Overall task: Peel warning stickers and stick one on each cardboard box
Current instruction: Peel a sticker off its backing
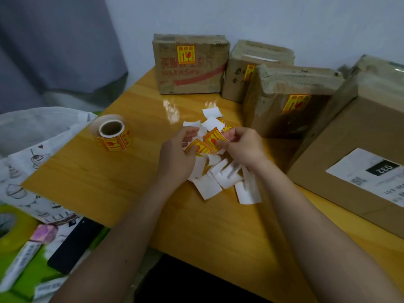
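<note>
left hand (177, 149) fingers pinch yellow warning sticker strip (206, 143) | right hand (241, 145) fingers pinch its other end | frame centre, above white backing scraps (209, 186) on desk (122, 171) | sticker roll (113, 136) centre-left | cardboard boxes (190, 66) upper right

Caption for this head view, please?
Both hands peel a warning sticker over backing scraps, beside stickered boxes.

Left hand (177, 149) and right hand (240, 145) pinching yellow stickers (209, 142) over white backing scraps (216, 180), sticker roll (113, 135) left, four boxes (190, 64) behind
</note>
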